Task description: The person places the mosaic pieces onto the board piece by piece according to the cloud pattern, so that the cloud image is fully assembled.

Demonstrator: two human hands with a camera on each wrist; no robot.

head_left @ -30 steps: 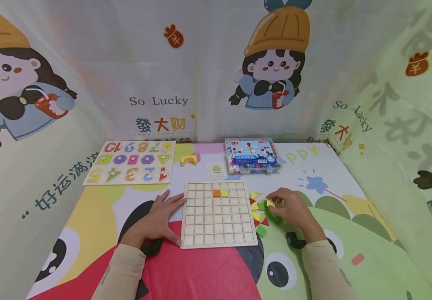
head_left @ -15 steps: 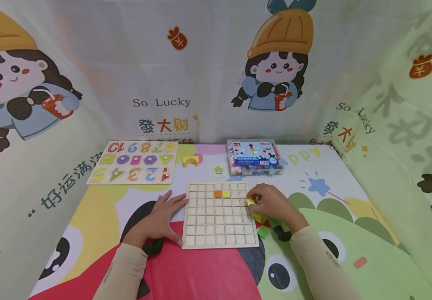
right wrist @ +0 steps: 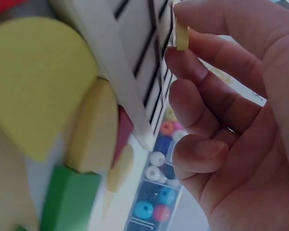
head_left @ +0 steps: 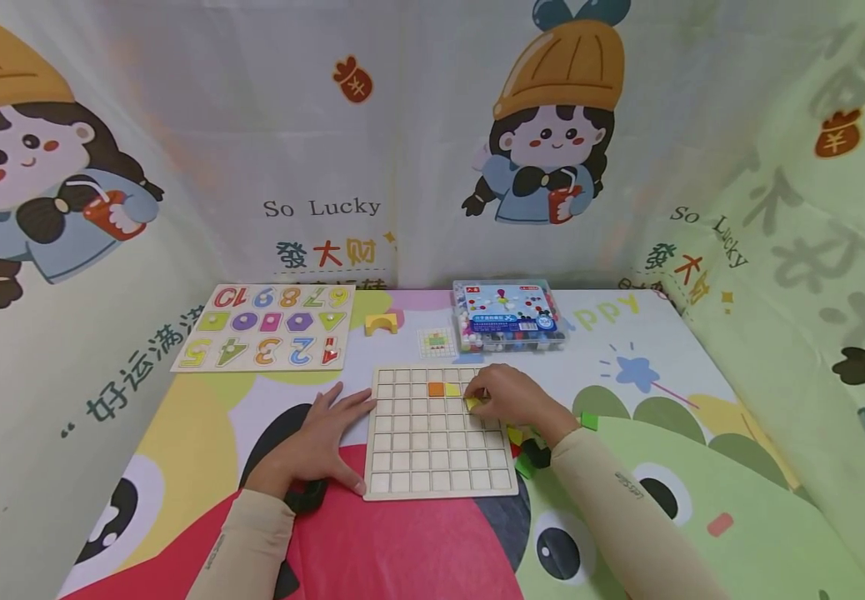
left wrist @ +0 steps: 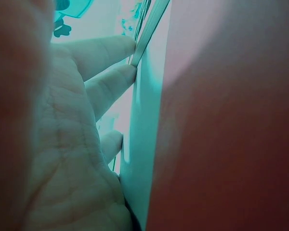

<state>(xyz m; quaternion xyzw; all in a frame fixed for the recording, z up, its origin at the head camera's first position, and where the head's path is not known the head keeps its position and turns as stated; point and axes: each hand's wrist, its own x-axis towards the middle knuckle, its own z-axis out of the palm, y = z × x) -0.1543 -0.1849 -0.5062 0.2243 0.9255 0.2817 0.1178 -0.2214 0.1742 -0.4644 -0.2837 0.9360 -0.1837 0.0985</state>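
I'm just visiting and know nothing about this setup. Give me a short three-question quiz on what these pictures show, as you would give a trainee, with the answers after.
1. True or false: the right hand pinches a small yellow piece over the pale wooden grid board.
2. Multiple choice: what does the left hand do? A) lifts the clear plastic bead box; B) lies flat at the grid board's left edge; C) holds the wooden number puzzle board.
3. Fill in: in the grid, an orange square tile sits beside a ______ tile.

Key
1. True.
2. B.
3. Yellow.
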